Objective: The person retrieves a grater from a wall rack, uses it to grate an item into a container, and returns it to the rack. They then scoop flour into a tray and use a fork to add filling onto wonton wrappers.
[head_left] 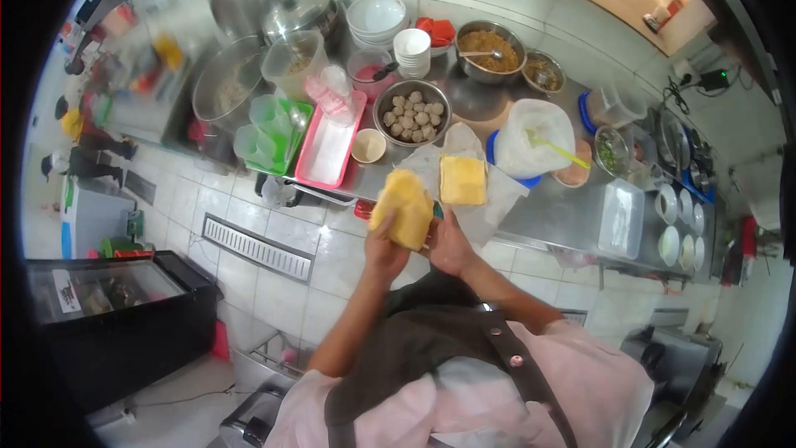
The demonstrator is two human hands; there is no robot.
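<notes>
In front of my apron I hold up a stack of yellow wonton wrappers (403,209), tilted over the counter's front edge. My left hand (386,252) is closed around its lower left side. At the lower right edge, the fingers of my right hand (448,245) grip the same stack; its fingertips are partly hidden. A second square stack of yellow wrappers (463,180) lies flat on crumpled white paper (489,214) on the counter. Behind the held stack stands a steel bowl (378,123) of greyish meatballs (412,116).
Left of the bowl are a small cup (368,146), a pink tray (302,168) and a green tray (282,168) of containers. To the right stand a white tub (531,127) with a yellow-green utensil and a clear box (621,217). A steel bowl of brown food (489,37) sits behind.
</notes>
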